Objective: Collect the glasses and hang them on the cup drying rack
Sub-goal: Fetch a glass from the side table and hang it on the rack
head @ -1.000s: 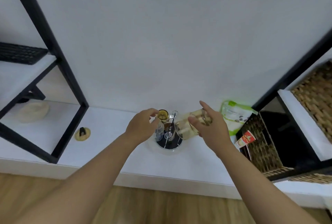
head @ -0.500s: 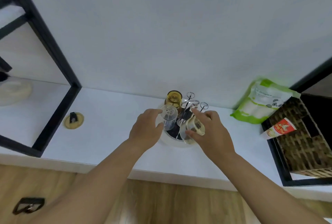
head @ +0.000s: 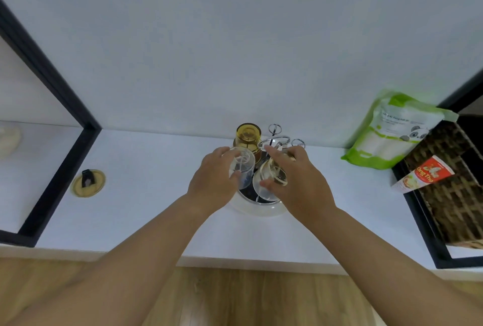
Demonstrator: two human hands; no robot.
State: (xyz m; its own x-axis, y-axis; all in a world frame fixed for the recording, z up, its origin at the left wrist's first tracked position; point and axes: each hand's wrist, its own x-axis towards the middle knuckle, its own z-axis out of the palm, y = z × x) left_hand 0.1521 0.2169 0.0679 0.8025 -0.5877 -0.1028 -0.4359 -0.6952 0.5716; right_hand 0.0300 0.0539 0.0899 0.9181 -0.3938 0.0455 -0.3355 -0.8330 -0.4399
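The cup drying rack (head: 273, 136) stands on a round white base (head: 257, 209) at the back of the white counter, its wire prongs ending in loops. An amber glass (head: 247, 137) hangs upside down on a rear prong. My left hand (head: 214, 181) grips a clear glass (head: 241, 170), upside down over the rack's left side. My right hand (head: 295, 181) grips a second clear glass (head: 269, 181), tilted with its mouth toward me, over the rack's front. Whether either glass sits on a prong is hidden.
A green and white pouch (head: 392, 132) leans on the wall to the right. A wicker basket (head: 452, 181) with a red packet (head: 423, 174) sits in a black frame. A round tan lid (head: 88, 183) and a black shelf frame (head: 52, 121) lie left.
The view has dropped closer to the rack. Both hands have brought their clear glasses down over the rack, the right one lowering and tilting its glass toward the front prongs.
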